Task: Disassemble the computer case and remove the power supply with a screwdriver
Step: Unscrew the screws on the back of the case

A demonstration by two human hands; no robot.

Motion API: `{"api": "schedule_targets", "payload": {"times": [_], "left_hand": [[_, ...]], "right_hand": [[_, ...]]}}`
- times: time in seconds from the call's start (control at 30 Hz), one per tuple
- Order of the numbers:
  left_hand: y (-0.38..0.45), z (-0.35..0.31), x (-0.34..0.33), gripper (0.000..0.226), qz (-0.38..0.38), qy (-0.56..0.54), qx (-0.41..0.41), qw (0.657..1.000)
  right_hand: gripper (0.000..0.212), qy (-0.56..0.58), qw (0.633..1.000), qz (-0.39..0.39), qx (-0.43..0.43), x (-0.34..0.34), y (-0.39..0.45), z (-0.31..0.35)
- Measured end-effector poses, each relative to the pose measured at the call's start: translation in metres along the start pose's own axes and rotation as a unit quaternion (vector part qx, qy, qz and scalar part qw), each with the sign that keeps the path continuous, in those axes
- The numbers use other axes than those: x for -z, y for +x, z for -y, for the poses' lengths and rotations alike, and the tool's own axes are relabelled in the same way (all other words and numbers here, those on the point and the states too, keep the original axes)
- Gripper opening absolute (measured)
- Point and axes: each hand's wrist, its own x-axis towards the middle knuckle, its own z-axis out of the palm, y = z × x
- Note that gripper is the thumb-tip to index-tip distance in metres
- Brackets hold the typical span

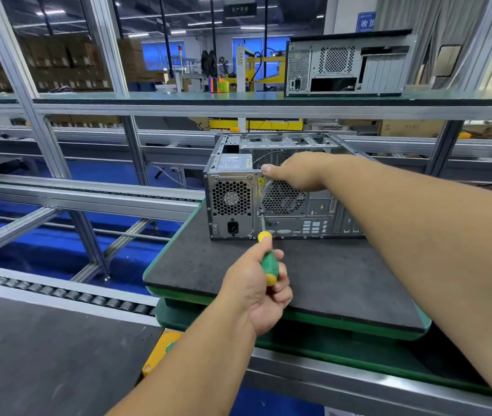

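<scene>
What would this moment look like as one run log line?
step: unscrewing power supply | left hand: grips screwdriver, tip at rear panel | right hand: rests on top edge of computer case | case: side open

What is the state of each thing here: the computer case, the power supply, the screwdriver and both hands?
Computer case: upright on the dark pad, side panel off, inside open to view.
Power supply: still mounted in the case's rear corner.
Screwdriver: tip against the rear panel beside the power supply.
Left hand: grips the screwdriver handle.
Right hand: rests on the case's top edge.

Bare perforated metal case (268, 202), matt dark pad (314, 274), seemingly glossy plastic screwdriver handle (268, 264).
</scene>
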Motion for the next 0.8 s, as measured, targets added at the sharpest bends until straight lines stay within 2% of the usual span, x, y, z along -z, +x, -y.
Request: {"api": "schedule_targets", "payload": {"times": [0.1, 0.2, 0.3, 0.5, 0.57, 0.8], "left_hand": [[-0.004, 0.0, -0.002, 0.036, 0.079, -0.149, 0.028, 0.985], [-0.006, 0.005, -0.005, 0.045, 0.099, -0.207, 0.042, 0.972], [-0.005, 0.004, -0.008, 0.05, 0.067, -0.206, 0.054, 0.975], [-0.005, -0.004, -0.012, 0.037, -0.019, -0.115, 0.071, 0.991], [-0.005, -0.006, -0.013, 0.033, -0.014, -0.128, 0.076, 0.989], [-0.001, -0.004, -0.014, 0.042, 0.049, -0.228, 0.071, 0.97]], "right_hand": [[0.095, 0.0, 1.0, 0.0, -0.002, 0.0, 0.0, 0.0], [0.096, 0.005, 1.0, 0.0, -0.003, 0.0, 0.0, 0.0], [0.098, 0.011, 1.0, -0.003, -0.008, 0.0, -0.001, -0.001], [0.096, 0.005, 1.0, 0.009, 0.004, 0.001, 0.001, 0.0], [0.095, 0.007, 1.0, 0.009, 0.003, 0.001, 0.001, -0.001], [0.099, 0.007, 1.0, 0.001, -0.005, 0.0, 0.003, -0.001]]}}
